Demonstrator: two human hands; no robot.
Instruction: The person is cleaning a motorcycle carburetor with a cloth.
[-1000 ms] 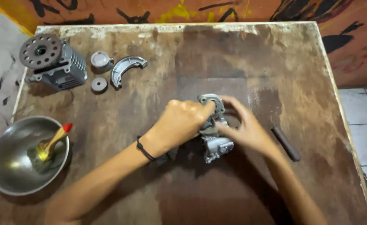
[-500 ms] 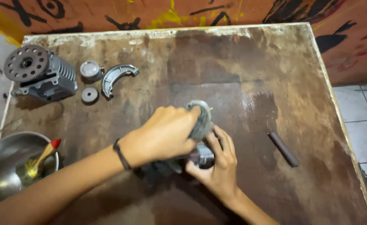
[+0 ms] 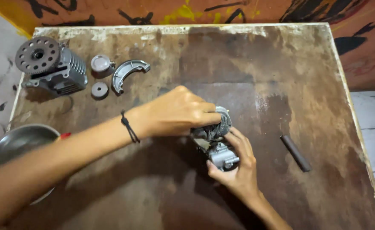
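Both hands [image 3: 174,113] lower on part [image 3: 216,142].

The counter [image 3: 281,64] is stained brown with pale worn edges, the metal parts are grey, like the finned cylinder [image 3: 53,68], and the wrist band [image 3: 130,127] is black.

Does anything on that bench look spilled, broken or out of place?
Nothing is spilled or broken. The wooden table is stained and worn; the dark rod lies apart, askew, right of the metal part in both hands.
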